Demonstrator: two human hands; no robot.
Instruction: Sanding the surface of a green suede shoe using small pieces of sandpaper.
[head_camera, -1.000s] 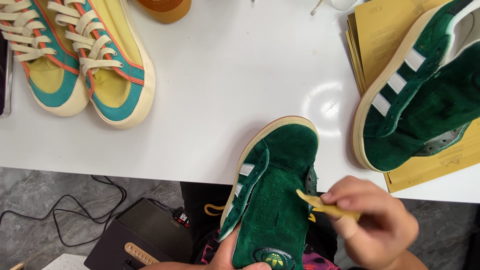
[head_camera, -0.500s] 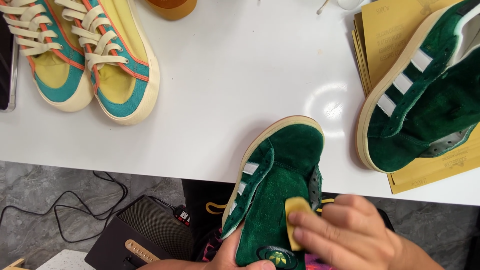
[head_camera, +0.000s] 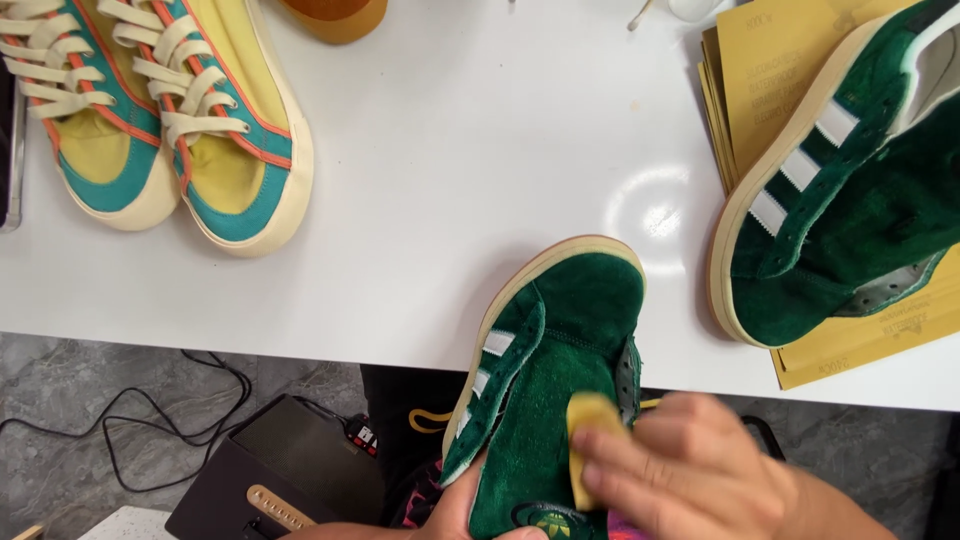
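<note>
Right hand (head_camera: 690, 470) pinches a small yellow rubbing block (head_camera: 590, 440) (looks like a suede eraser or folded abrasive, hard to tell through the motion blur) and presses it flat onto the tongue of a green suede sneaker (head_camera: 555, 390). Left hand (head_camera: 470, 515) is mostly cut off at the bottom edge; only a thumb and part of the palm show, closed around the shoe's heel end from below to steady it. The sneaker's toe rests on the near edge of the white table (head_camera: 450, 200), with the heel hanging off toward the person's lap.

Progress, as a judgement: cleaning of this shoe is mid-way, with the block on the tongue only. The toe nap looks even, but done or not cannot be told. No laces in it.

To the right, the matching second green sneaker (head_camera: 850, 200) lies on its side on a stack of yellow sandpaper sheets (head_camera: 760, 70), untouched by either hand. Far left, a laced yellow-and-teal sneaker pair (head_camera: 170, 130) waits. An orange object (head_camera: 335, 15) sits at the top edge. On the floor, a black box (head_camera: 280, 470) and black cables (head_camera: 130, 420).
</note>
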